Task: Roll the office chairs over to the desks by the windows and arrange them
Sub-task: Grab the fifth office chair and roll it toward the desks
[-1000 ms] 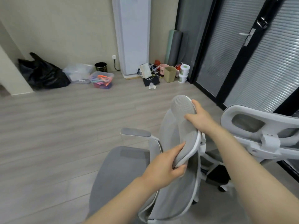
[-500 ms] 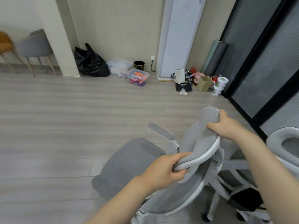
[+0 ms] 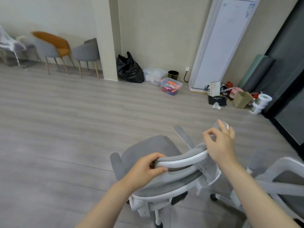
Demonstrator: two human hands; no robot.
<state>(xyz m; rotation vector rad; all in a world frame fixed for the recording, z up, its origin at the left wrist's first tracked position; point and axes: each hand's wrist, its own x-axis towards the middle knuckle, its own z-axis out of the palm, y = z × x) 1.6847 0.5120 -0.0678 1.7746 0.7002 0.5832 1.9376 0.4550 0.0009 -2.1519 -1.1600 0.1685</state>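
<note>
A grey mesh office chair with a white frame (image 3: 148, 149) stands right in front of me, its seat pointing away towards the open floor. My left hand (image 3: 144, 168) grips the left end of its curved headrest (image 3: 181, 159), thumb under the white rim. My right hand (image 3: 220, 145) lies on the headrest's right end with the thumb lifted and the fingers loosely spread and blurred. A second white-framed office chair (image 3: 279, 178) sits close by at the lower right. No desks or windows are in view.
Grey wood floor (image 3: 65, 129) stretches ahead and left. Along the far wall are dining chairs (image 3: 57, 48), a pillar (image 3: 105, 38), a black bag (image 3: 128, 68), plastic boxes (image 3: 171, 85), a tall white unit (image 3: 220, 41) and clutter (image 3: 241, 99). A dark glass partition (image 3: 289, 89) runs on the right.
The view and the chair have swung left, bringing the pillar and dining chairs into sight. My right hand has loosened from a firm grip on the headrest; my left hand keeps its hold.
</note>
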